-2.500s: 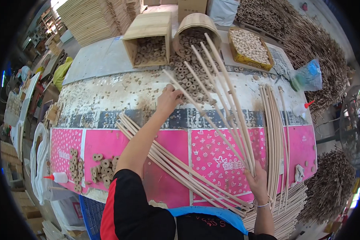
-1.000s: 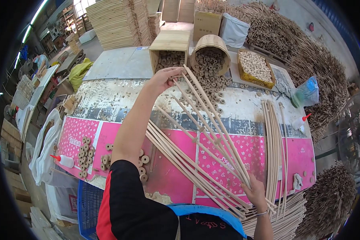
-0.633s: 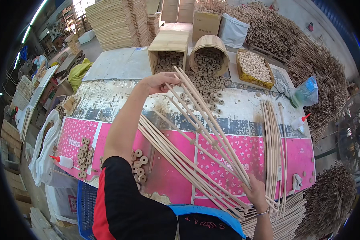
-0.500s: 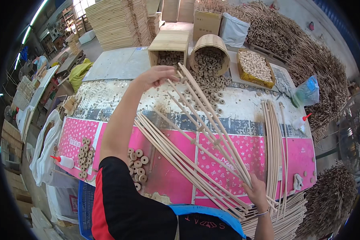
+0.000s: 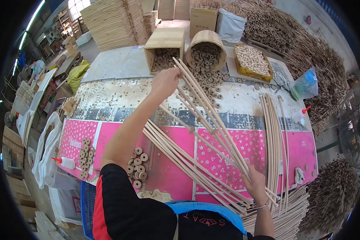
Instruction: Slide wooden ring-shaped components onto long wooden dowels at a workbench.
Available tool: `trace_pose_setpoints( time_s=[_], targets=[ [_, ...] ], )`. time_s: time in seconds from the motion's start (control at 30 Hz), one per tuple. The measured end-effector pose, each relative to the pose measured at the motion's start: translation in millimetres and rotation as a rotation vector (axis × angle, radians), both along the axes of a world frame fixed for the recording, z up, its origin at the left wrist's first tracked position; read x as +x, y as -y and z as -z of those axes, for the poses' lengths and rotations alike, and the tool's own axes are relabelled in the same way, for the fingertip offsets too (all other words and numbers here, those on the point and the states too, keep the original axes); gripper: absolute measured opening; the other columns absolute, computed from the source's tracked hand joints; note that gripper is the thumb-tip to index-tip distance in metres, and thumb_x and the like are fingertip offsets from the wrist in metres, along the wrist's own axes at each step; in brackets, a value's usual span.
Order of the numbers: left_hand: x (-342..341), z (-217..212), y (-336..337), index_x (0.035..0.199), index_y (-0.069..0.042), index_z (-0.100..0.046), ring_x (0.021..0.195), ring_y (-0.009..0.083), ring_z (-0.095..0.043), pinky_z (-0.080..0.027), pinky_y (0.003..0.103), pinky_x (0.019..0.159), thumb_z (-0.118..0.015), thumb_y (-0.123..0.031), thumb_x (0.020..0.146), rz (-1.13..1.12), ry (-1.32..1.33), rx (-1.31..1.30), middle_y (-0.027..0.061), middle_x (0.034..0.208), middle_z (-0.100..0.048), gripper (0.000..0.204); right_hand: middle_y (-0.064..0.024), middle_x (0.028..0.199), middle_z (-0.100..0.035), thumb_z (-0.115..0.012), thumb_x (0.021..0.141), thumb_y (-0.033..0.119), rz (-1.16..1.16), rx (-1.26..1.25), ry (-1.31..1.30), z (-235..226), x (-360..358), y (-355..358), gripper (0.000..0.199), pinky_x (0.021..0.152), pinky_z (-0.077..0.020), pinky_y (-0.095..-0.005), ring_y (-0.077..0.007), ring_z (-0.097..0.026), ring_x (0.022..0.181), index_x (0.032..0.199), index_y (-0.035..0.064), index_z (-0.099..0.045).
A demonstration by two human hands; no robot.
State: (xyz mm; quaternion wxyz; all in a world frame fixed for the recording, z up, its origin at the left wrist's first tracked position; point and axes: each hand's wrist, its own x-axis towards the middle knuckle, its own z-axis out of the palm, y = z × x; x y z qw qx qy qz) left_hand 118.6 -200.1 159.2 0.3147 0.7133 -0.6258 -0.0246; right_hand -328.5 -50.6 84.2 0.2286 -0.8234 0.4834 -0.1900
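Note:
My right hand (image 5: 255,182) is wrapped round the near ends of several long pale wooden rods (image 5: 214,114), which fan out toward the far side. My left hand (image 5: 166,82) is closed at their far ends, its fingertips hidden against the wood. Some held rods carry small wooden rings (image 5: 213,131) partway along. Beneath and to the left, a loose bundle of plain rods (image 5: 184,158) lies slantwise on the pink table covering (image 5: 168,176). Thick wooden rings (image 5: 137,162) lie in a heap by my left upper arm.
A square wooden box (image 5: 166,40) and a round wooden tub (image 5: 206,38) spill rings at the back. Beside them stands a yellow crate (image 5: 238,72) of pale balls. More rods (image 5: 271,148) lie at right, near a red-tipped glue bottle (image 5: 300,115). Another bottle (image 5: 66,163) lies at left.
My left hand, open with fingers outstretched before, has moved right and closed at the rods' far ends. My right hand keeps its grip, and the held rods have drawn closer together at the far end.

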Motion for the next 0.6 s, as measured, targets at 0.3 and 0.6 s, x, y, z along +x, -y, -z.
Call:
trace_pose_setpoints(
  time_s=[0.3,0.6],
  targets=[
    [-88.6,20.7,-50.5,0.114,-0.009,-0.070,0.090,0.0326,-0.070,-0.054,0.045,0.078,-0.055,-0.019,0.094,0.277,-0.183,0.072,0.0150,0.094,-0.072,0.026,-0.0194,0.081,-0.065,-0.068,0.087,0.011,0.053,-0.051,0.000,5.5,8.5,8.3,0.038,0.062,-0.0498,-0.0470,-0.0392,-0.065,0.074,0.123,0.0058,-0.056],
    [61.3,57.6,-16.6,0.121,0.009,-0.057,0.089,0.0184,-0.064,-0.053,0.027,0.072,-0.058,-0.006,0.095,-0.044,-1.523,0.203,0.0117,0.100,-0.063,0.030,-0.0184,0.081,-0.064,-0.067,0.086,0.009,0.023,-0.084,-0.048,1.5,7.0,5.9,0.039,0.064,-0.0504,-0.0458,-0.0381,-0.065,0.074,0.124,0.0052,-0.056]
  ],
)
